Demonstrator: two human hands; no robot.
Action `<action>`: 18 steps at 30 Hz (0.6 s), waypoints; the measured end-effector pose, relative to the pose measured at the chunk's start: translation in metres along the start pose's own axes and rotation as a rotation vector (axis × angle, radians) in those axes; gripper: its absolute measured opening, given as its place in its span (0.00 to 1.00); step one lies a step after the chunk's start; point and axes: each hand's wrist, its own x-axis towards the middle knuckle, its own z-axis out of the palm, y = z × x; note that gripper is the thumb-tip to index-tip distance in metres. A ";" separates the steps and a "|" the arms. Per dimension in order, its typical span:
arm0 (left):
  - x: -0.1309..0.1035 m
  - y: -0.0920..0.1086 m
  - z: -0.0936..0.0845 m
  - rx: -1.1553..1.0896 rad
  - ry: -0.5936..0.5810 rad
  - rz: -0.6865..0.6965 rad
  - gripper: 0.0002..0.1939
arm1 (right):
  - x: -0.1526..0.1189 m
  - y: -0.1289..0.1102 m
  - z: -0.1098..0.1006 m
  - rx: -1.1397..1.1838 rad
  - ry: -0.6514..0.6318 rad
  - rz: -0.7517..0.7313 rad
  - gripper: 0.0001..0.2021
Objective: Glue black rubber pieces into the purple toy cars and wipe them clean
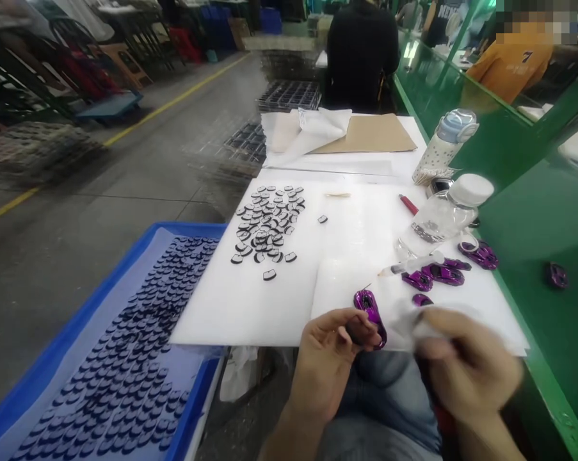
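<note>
Head view shows two bare hands at the near edge of a white worktop (212, 314). Fingers of the left hand (320, 368) are curled inward, with their tips at the near end of a purple toy car (367, 302) that lies just beyond them; I cannot tell whether they grip it. The right hand (468, 368) is blurred and closed, pinching a pale item (406, 322) that juts from its fingers toward the left hand, too smeared to identify. Just beyond the right hand lie more purple cars (445, 274), grouped close together, and beside them a pale pointed tube (406, 264) angles across the worktop. Farther out from that hand stand a clear bottle (433, 221) with a white cap and, behind it, a speckled flask (437, 152) with a blue-grey lid; a red pen-like thing (408, 204) lies near the bottle. Ahead and to the left of the left hand, many small dark-and-pale pieces (269, 274) are spread in a loose cluster, with one lying apart on the cluster's right and a thin stick (337, 194) farther off. Well to the left of that hand, below the worktop, a blue tray (197, 390) holds rows of small dark pieces. A cardboard sheet (375, 134) lies at the worktop's far end.
</note>
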 end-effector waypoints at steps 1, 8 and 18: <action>0.000 0.000 0.000 -0.039 -0.024 -0.027 0.14 | -0.009 -0.003 0.008 0.037 -0.021 -0.055 0.06; -0.005 0.001 -0.004 -0.044 -0.007 -0.006 0.09 | 0.004 -0.014 0.030 0.002 -0.064 -0.301 0.06; -0.005 0.000 -0.002 -0.006 0.044 -0.009 0.09 | 0.004 -0.013 0.020 -0.092 -0.142 -0.396 0.05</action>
